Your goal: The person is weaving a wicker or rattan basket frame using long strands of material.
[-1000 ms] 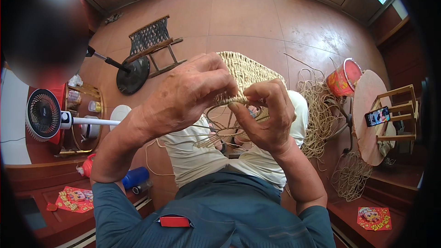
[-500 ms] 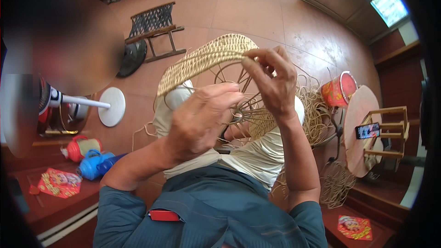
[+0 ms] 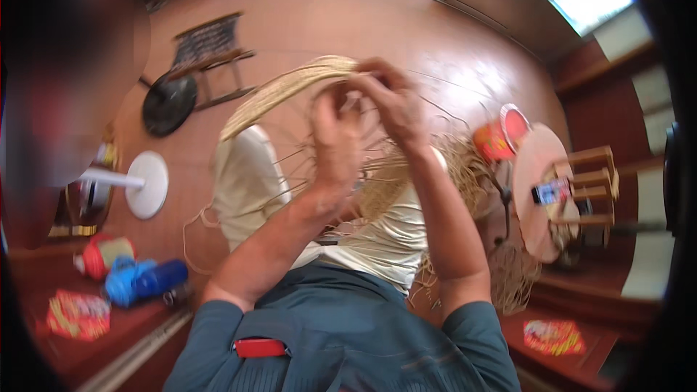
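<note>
A straw-coloured woven basket (image 3: 283,93) with a curved wall and thin dark spokes rests across my knees. At the top of its wall my right hand (image 3: 396,105) is closed, with thumb and forefinger pinched on the rim. My left hand (image 3: 336,141) is raised beside it, inside the curve of the wall, its fingertips close to the right hand. Motion smears the left fingers, so I cannot make out whether they hold a strand. Another woven part (image 3: 385,192) lies lower, by my right thigh.
Loose cord (image 3: 465,174) is heaped at my right, near a red bucket (image 3: 501,134). Beyond stands a round wooden stool (image 3: 537,167) holding a phone (image 3: 552,192). Leftward are a folding stool (image 3: 207,54), a black round disc (image 3: 169,105), a white round base (image 3: 147,185) and a blue bottle (image 3: 160,278).
My left hand has moved up and right to meet the right hand at the rim. The whole view has shifted, and the picture is more blurred.
</note>
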The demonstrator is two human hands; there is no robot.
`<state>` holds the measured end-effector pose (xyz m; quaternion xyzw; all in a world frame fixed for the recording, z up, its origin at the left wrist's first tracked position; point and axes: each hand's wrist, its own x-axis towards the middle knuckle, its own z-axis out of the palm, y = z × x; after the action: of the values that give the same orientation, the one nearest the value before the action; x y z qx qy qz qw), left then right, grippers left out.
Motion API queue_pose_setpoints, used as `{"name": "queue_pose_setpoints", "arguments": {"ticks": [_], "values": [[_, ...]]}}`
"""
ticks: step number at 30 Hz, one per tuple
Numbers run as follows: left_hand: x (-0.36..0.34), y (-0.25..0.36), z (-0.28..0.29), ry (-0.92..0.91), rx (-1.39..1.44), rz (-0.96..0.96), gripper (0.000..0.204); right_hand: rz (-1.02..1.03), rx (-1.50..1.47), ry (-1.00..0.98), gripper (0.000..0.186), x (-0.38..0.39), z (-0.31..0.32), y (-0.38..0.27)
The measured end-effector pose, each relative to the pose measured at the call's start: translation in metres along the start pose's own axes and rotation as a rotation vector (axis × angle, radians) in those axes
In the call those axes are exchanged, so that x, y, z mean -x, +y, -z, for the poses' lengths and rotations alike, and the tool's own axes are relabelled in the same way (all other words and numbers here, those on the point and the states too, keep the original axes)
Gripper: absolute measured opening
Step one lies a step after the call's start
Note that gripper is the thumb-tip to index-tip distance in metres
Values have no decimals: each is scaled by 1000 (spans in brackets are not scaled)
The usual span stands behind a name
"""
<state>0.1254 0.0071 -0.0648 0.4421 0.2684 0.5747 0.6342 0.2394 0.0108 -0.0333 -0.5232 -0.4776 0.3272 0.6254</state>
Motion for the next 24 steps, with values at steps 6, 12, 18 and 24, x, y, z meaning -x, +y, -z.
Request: {"name": "queue_pose_setpoints", "arguments": {"ticks": [6,12,18,24], "values": [[-3,19,6,32,111,181,29,111,341,76,22,6,-6,-1],[-9,15,10,-58,74,247,31,60,371,117,25,11,-3,-8],[-13,12,26,-119,-119,226,37,136,352,136,26,16,-8,-8],[-3,9,20,-72,-68,150,39,198,361,170,24,17,-8,-2]]}}
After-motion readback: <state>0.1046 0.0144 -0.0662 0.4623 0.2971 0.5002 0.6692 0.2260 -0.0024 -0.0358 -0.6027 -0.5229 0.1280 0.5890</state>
